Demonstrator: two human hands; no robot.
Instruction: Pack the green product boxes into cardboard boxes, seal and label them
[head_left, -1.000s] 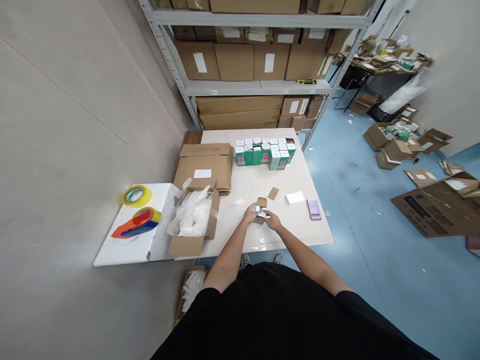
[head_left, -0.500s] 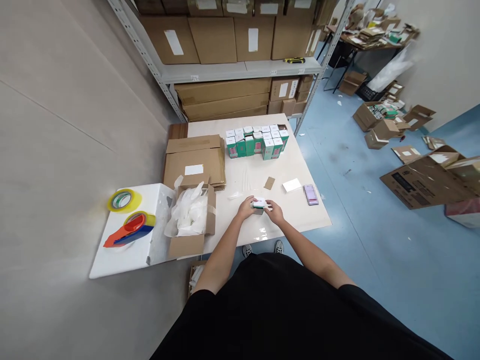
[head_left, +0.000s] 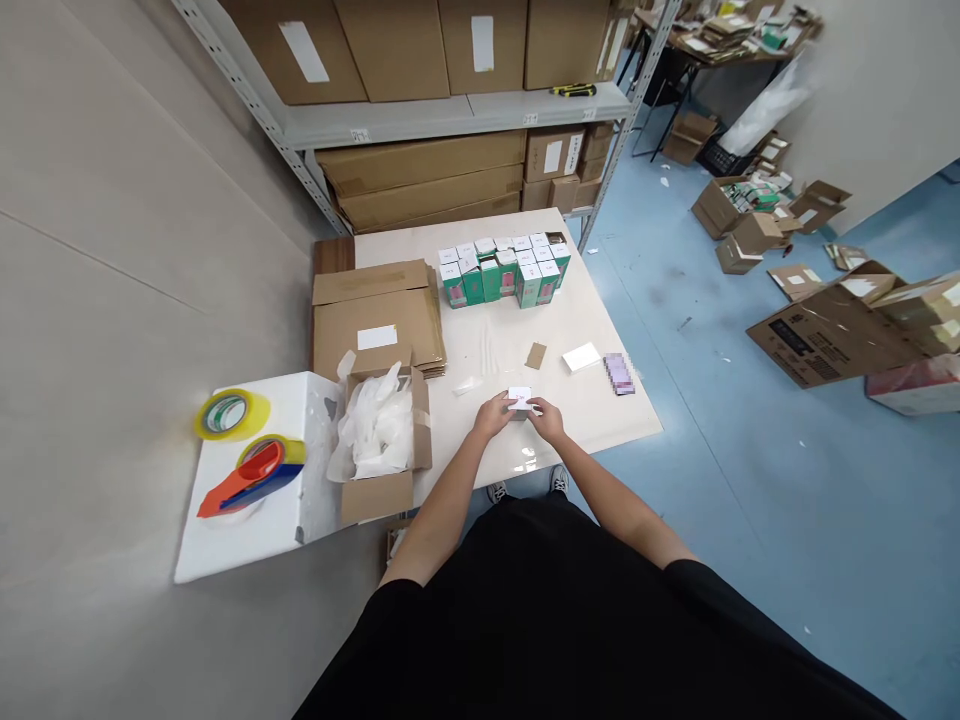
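Note:
Both of my hands grip one small box [head_left: 519, 399] with a white top, held just above the near part of the white table [head_left: 592, 330]. My left hand [head_left: 493, 414] holds its left side with fingers curled. My right hand [head_left: 547, 418] holds its right side the same way. Beyond the hands lie a small brown card piece [head_left: 535, 355], a white card [head_left: 582, 357] and a purple stack [head_left: 619, 372]. A cluster of green and white boxes [head_left: 502, 270] stands at the far side of the table.
An open carton with white plastic bags [head_left: 379, 432] sits left of my hands. Flat cardboard sheets [head_left: 375, 318] lie behind it. A yellow tape roll [head_left: 231, 414] and a red-blue tape dispenser [head_left: 251, 478] rest on a white side surface. Shelving with cartons [head_left: 420, 120] stands behind; loose boxes [head_left: 840, 330] litter the blue floor.
The small box's brown flap, open a second ago, is now down and the white top faces up. The view has tilted downward; my hands stay at the same spot.

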